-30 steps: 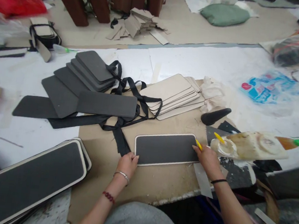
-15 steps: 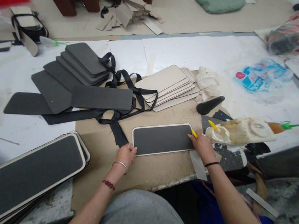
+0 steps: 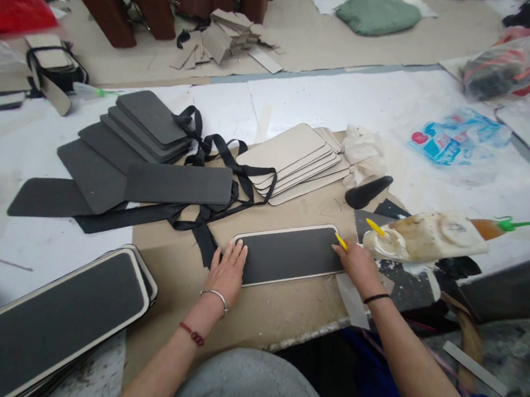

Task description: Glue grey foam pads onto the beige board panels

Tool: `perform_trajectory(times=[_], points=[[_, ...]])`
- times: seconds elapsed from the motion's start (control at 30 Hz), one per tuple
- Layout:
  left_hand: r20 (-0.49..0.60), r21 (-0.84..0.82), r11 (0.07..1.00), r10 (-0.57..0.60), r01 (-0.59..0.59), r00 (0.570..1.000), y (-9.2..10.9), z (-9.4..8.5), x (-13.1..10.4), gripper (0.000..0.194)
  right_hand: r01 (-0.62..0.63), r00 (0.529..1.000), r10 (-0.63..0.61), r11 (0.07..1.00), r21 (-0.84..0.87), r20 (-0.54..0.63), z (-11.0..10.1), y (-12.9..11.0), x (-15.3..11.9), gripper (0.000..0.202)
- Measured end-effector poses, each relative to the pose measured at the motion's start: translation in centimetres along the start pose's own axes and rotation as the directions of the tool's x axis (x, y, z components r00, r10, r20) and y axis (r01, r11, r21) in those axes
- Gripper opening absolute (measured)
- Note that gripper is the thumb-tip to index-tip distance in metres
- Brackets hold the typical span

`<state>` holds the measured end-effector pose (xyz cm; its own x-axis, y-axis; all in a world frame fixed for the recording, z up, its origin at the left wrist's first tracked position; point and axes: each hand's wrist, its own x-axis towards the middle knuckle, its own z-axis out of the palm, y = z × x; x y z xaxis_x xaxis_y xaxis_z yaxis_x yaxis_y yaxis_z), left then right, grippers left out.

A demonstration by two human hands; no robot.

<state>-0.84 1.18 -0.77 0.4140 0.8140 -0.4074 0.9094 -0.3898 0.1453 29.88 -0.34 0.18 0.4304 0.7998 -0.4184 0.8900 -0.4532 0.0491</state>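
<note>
Grey panel, cream border (image 3: 292, 255): lay flat on brn sheet (image 3: 281, 314), near side, approx. ctr.
L hand (image 3: 227, 276): fingers straight, slightly spread, laid over panel's left end; gripped nothing.
R hand (image 3: 359, 268): fingers curled tight round yellow stick (image 3: 341, 242), at panel's right end.
Stained bottle (image 3: 445, 238): right of R hand.

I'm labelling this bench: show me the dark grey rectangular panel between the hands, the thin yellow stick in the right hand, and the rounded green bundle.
Dark grey rectangular panel (image 3: 291, 255): head view, middle of its face.
Thin yellow stick (image 3: 342, 242): head view, exposed shaft.
Rounded green bundle (image 3: 377, 16): head view, its middle.
</note>
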Motion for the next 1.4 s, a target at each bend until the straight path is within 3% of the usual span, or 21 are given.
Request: perform_trajectory(times=[0.33, 0.47, 0.57, 0.73, 0.83, 0.9, 1.03, 1.2, 1.4], points=[[-0.008, -0.072, 0.997, 0.014, -0.015, 1.0, -0.8, 0.7, 0.0, 0.055, -0.071, 0.997, 0.07, 0.996, 0.048, 0.029, -0.8, -0.1, -0.2, 0.036], [-0.155, -0.311, 0.95, -0.062, 0.01, 0.986, -0.9, 1.2, -0.2, 0.048, -0.101, 0.993, 0.107, 0.989, 0.109, -0.049, -0.6, 0.4, -0.3, 0.031], [-0.268, -0.55, 0.833, -0.25, 0.065, 0.93, -1.0, 1.3, -0.3, 0.043, -0.075, 0.995, 0.089, 0.975, 0.209, -0.055, 0.0, 1.1, 0.1, 0.026], [-0.104, -0.761, 0.583, -0.542, 0.285, 0.834, -1.5, 0.8, 1.2, 0.049, 0.002, 1.0, -0.006, 0.886, 0.463, 0.006, 0.7, 2.0, 0.9, 0.02], [0.039, -0.835, 0.424, -0.591, 0.352, 0.806, -2.3, 0.5, 2.5, 0.049, 0.054, 0.997, -0.081, 0.808, 0.586, 0.02, 0.9, 2.3, 1.2, 0.027], [0.13, -0.859, 0.349, -0.559, 0.375, 0.819, -2.8, 0.5, 3.1, 0.039, 0.062, 0.995, -0.1, 0.773, 0.631, 0.024, 1.1, 2.3, 1.4, 0.031], [0.149, -0.839, 0.392, -0.502, 0.377, 0.852, -3.3, 0.6, 3.2, 0.033, 0.021, 0.996, -0.071, 0.802, 0.597, 0.061, 1.4, 2.1, 1.8, 0.033], [0.139, -0.806, 0.443, -0.504, 0.393, 0.852, -3.3, 0.5, 3.1, 0.037, -0.01, 0.997, -0.037, 0.826, 0.564, 0.071, 1.5, 1.8, 2.0, 0.033], [0.121, -0.724, 0.535, -0.524, 0.436, 0.843, -2.7, -0.9, 3.4, 0.036, -0.026, 0.998, -0.008, 0.873, 0.488, 0.069, 1.0, 1.4, 1.9, 0.032]])
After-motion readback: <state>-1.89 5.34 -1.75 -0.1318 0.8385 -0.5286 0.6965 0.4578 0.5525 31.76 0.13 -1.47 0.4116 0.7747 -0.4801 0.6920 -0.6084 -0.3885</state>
